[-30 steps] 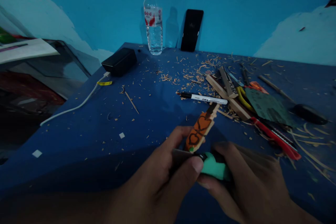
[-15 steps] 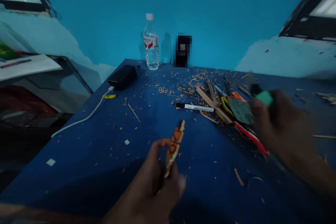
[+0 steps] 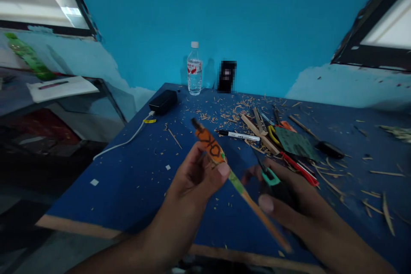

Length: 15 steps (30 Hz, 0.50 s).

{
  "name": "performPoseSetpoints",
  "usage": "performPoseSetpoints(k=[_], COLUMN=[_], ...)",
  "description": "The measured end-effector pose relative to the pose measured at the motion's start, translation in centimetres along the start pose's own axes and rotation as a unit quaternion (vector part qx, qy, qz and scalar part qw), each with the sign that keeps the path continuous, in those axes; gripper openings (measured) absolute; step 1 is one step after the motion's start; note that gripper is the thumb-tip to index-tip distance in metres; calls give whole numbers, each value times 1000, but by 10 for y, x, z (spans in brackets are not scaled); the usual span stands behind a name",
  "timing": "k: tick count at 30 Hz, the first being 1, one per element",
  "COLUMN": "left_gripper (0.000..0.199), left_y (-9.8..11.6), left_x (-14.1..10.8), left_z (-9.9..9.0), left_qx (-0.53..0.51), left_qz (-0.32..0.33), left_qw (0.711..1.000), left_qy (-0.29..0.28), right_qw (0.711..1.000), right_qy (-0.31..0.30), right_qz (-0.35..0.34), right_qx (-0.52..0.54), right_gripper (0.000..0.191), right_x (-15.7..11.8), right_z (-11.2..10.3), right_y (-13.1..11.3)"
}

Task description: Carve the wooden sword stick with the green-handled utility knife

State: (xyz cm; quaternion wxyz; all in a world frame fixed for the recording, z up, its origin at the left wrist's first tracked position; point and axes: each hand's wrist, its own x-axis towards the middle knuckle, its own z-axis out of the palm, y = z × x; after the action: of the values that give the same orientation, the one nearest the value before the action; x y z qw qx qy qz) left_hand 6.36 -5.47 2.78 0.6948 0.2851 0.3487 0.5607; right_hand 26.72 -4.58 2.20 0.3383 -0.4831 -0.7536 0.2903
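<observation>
My left hand (image 3: 195,184) pinches a flat carved wooden stick (image 3: 208,143) between thumb and fingers. Its wide end is orange with dark lettering and a dark tip. Below the thumb a green band leads into a long thin stem, blurred at its end, slanting down to the right. In my right hand (image 3: 292,205) is a knife (image 3: 271,176) with a green and black handle, its thin dark blade pointing up and left. The knife is just right of the stem; I cannot tell whether the fingers touch the stem.
A black-capped white marker (image 3: 242,136), wood strips (image 3: 257,126), red-handled tool (image 3: 300,169), greenish sheet (image 3: 293,140) and black rounded object (image 3: 330,149) lie among shavings on the blue table (image 3: 128,184). A water bottle (image 3: 194,72) and black box (image 3: 163,102) stand behind, with a white cable (image 3: 123,143).
My right hand has come left and nearer with the knife, from over the greenish sheet to beside the stick. My left hand has turned the stick so its orange end tilts left. The view has shifted.
</observation>
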Motion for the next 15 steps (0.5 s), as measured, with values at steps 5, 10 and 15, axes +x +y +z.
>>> performPoseSetpoints(k=[5, 10, 15], left_gripper=[22, 60, 61], left_y=[-2, 27, 63], left_x=[1, 3, 9], left_z=[-8, -20, -19], left_qx=[71, 107, 204], left_qz=[43, -37, -311], left_qw=[996, 971, 879], left_qy=[-41, -212, -298], right_qw=[993, 983, 949], right_qy=[-75, -179, -248], right_qz=[59, -23, -137], right_qx=[65, -37, -137], right_gripper=[25, 21, 12], right_x=[-6, 5, 19], right_z=[-14, -52, -66], right_y=[10, 4, -7])
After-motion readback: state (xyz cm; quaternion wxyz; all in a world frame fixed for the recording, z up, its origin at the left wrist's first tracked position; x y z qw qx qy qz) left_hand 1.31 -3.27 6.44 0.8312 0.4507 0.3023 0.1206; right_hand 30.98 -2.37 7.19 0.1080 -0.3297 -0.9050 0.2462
